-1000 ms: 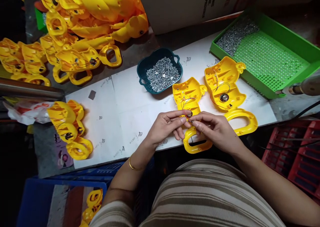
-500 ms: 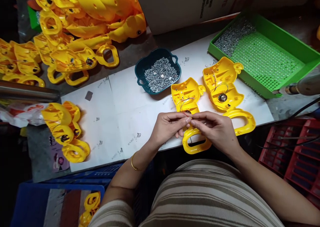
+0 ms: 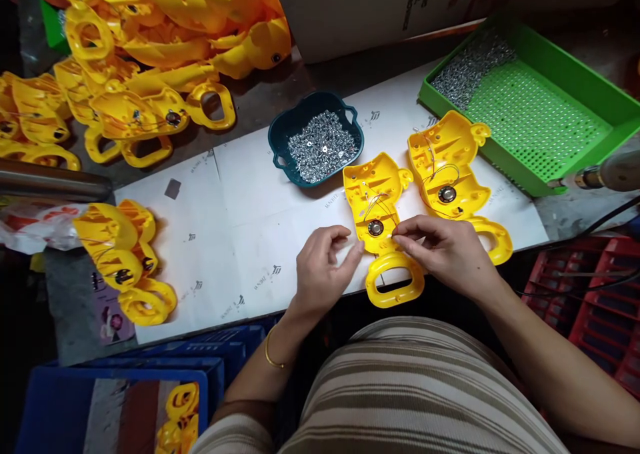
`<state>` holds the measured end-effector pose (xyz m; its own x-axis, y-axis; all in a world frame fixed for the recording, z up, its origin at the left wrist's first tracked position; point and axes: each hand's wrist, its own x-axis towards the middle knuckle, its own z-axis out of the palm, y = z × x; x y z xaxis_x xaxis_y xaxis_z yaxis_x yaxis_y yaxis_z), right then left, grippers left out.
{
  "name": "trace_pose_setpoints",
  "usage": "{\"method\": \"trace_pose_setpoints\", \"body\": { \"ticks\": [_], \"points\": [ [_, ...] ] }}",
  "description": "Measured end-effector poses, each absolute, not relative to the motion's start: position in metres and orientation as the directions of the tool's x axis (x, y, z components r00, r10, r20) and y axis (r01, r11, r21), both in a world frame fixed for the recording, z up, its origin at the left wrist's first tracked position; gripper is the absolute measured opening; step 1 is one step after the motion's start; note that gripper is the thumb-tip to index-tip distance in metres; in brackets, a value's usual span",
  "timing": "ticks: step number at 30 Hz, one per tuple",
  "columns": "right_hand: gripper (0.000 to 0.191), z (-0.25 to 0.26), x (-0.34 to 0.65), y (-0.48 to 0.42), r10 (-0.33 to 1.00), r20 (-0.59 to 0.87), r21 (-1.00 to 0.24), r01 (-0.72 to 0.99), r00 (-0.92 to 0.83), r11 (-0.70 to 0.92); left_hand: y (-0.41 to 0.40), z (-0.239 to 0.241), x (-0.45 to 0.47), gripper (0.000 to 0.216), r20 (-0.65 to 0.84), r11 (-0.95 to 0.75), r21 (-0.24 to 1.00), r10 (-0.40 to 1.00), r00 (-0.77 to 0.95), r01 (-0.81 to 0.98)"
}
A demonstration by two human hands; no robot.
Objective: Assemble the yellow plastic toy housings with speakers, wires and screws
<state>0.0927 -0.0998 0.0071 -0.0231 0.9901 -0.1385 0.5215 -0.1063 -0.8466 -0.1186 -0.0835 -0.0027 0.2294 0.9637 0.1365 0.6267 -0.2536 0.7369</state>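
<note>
A yellow plastic shell half point(image 3: 373, 181) with a ring handle lies hollow side up, a round speaker point(image 3: 375, 227) and thin wires inside. My left hand point(image 3: 325, 261) is beside its left edge, thumb and forefinger apart, with nothing between them. At the shell's right edge, my right hand point(image 3: 440, 244) pinches with thumb and forefinger close by the speaker; what the fingertips hold, perhaps a wire end, is too small to make out. A second yellow shell half point(image 3: 445, 147), also wired and with a speaker, lies to the right.
A dark green basin point(image 3: 280, 137) of small metal parts stands behind the shells. At right are a green perforated tray point(image 3: 545, 114) and a tool tip point(image 3: 575, 179). Yellow shells point(image 3: 185, 34) are heaped at back left; more shells point(image 3: 120, 261) lie stacked at left. Blue crates point(image 3: 123, 374) stand below.
My hands have parted: the left moved left and opened, and the right shifted slightly right, near the shell's edge. The speaker they covered now shows.
</note>
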Motion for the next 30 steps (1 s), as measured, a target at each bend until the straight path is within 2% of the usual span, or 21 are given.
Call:
{"method": "trace_pose_setpoints", "body": {
  "ticks": [3,6,10,16,30],
  "points": [
    [0.010,0.009,0.094,-0.101,0.985,-0.147,-0.825,0.561,-0.095,-0.069,-0.096,-0.009,-0.115,0.037,0.188,-0.331,0.618,0.943,0.275,0.713],
    [0.010,0.008,0.093,-0.103,0.982,-0.091,-0.809,0.588,-0.165,0.024,-0.105,-0.013,-0.113,0.043,0.133,-0.320,0.559,0.945,0.298,0.765],
    [0.009,0.000,0.091,-0.107,0.980,0.031,-0.787,0.599,-0.198,0.146,-0.110,-0.013,-0.111,0.034,0.068,-0.328,0.522,0.936,0.345,0.788],
    [0.012,-0.009,0.085,-0.113,0.976,0.118,-0.729,0.651,-0.184,0.211,-0.112,-0.015,-0.110,0.022,0.034,-0.328,0.521,0.931,0.364,0.788],
    [0.011,-0.019,0.079,-0.121,0.879,0.367,-0.328,0.842,-0.303,0.427,-0.112,-0.016,-0.110,0.017,0.077,-0.366,0.536,0.918,0.388,0.760]
  ]
}}
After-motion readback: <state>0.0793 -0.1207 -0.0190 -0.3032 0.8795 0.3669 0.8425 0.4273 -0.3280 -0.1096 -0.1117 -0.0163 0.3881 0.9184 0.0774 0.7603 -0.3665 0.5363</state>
